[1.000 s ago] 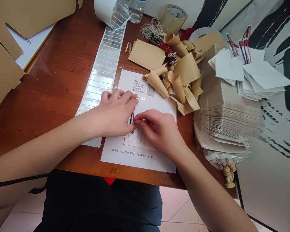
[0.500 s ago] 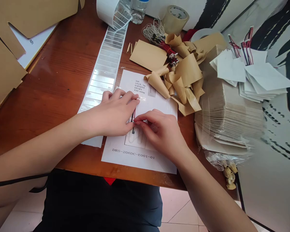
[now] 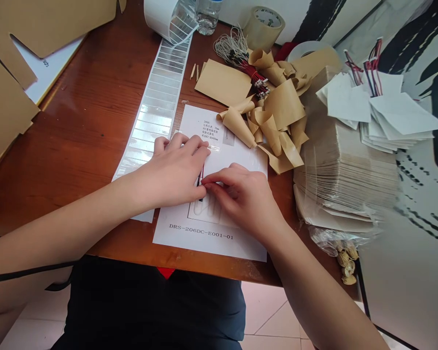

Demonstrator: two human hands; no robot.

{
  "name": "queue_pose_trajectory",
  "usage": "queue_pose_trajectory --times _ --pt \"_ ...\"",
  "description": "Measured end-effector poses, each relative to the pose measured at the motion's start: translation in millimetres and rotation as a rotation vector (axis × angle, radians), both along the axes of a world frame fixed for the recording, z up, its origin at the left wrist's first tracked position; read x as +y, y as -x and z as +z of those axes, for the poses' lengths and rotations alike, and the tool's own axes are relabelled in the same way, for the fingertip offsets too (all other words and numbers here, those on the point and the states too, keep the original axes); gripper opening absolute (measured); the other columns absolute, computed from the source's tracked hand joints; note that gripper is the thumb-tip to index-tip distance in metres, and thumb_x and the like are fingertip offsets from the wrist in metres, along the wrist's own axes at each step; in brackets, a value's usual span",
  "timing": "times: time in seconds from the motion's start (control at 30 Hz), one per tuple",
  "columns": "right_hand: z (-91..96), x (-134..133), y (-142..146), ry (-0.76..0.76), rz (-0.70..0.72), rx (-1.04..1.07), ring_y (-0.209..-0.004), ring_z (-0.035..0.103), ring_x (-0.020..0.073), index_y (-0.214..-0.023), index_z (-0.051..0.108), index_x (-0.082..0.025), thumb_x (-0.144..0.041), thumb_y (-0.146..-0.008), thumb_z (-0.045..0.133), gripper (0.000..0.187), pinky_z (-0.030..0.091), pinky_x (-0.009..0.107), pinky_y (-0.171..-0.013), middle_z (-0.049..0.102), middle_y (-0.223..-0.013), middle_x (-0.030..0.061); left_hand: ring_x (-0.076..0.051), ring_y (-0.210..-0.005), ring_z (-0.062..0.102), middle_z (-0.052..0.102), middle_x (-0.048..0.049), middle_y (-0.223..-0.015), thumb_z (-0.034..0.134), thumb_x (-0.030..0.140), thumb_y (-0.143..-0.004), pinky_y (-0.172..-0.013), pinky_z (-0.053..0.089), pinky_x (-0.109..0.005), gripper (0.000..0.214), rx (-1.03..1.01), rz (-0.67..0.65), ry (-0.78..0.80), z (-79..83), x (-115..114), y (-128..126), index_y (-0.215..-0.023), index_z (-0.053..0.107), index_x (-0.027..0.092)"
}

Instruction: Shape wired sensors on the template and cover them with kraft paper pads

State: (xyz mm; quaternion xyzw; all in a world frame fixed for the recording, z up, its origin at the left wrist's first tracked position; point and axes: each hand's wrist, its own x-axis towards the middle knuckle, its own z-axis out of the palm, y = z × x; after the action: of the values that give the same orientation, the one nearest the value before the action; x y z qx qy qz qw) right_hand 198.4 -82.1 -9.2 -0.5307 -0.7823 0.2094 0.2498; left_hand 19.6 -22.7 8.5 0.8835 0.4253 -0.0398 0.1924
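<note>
A white printed sheet (image 3: 211,245) lies on the brown table with "DRS-206DC-E001-01" near its lower edge. My left hand (image 3: 180,170) rests on it palm down, fingers spread, its thumb over a thin red and black wire (image 3: 203,171). From the right, my right hand (image 3: 237,192) pinches this wire between thumb and index finger, the tips close to my left thumb. A small black end (image 3: 200,200) of the wire shows just below that thumb. Under the hands, a clear looped outline on the sheet is partly covered.
A strip of silvery labels (image 3: 156,97) runs from a roll (image 3: 162,17) at the back. Curled brown paper (image 3: 277,126), a wire bundle (image 3: 250,70) and tape (image 3: 264,26) crowd the back right. A stack of cards (image 3: 350,170) stands at right, cardboard (image 3: 51,24) at left.
My left thumb has shifted slightly right and down, covering more of the wire beside the right fingertips. My right hand keeps its pinch nearly in place.
</note>
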Motion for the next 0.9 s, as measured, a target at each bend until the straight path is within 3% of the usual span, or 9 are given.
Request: queue_pose_trajectory --times 0.3,0.53,0.9 --pt "0.6 1.6 -3.4 -0.023 -0.103 0.127 -0.075 0.069 0.0172 -0.094 0.076 -0.023 -0.015 -0.093 0.061 0.016 0.049 0.029 -0.062 0.079 -0.089 0.0023 -0.041 -0.139 0.035 0.042 -0.0174 -0.158 0.051 0.043 -0.087 -0.11 0.028 -0.057 0.069 0.017 -0.013 0.015 -1.5 2.1 1.7 -0.15 0.047 0.015" --pt "0.3 1.7 -5.5 -0.05 -0.043 0.011 -0.061 0.059 0.0135 -0.093 0.075 -0.022 -0.015 -0.092 0.063 0.014 0.047 0.029 -0.06 0.073 -0.083 0.0018 -0.042 -0.14 0.034 0.042 -0.0167 -0.159 0.048 0.041 -0.088 -0.111 0.029 -0.058 0.066 0.013 -0.005 0.042 1.9 1.7 0.3 -0.149 0.048 0.016" --pt "-1.7 -0.5 -3.1 -0.038 -0.017 -0.077 -0.065 0.058 0.0149 -0.088 0.075 -0.017 -0.014 -0.093 0.059 0.017 0.047 0.028 -0.063 0.063 -0.079 0.0038 -0.04 -0.14 0.035 0.046 -0.0159 -0.154 0.051 0.042 -0.086 -0.112 0.028 -0.059 0.064 -0.035 0.054 0.038 -1.9 0.8 -2.0 -0.145 0.049 0.017"
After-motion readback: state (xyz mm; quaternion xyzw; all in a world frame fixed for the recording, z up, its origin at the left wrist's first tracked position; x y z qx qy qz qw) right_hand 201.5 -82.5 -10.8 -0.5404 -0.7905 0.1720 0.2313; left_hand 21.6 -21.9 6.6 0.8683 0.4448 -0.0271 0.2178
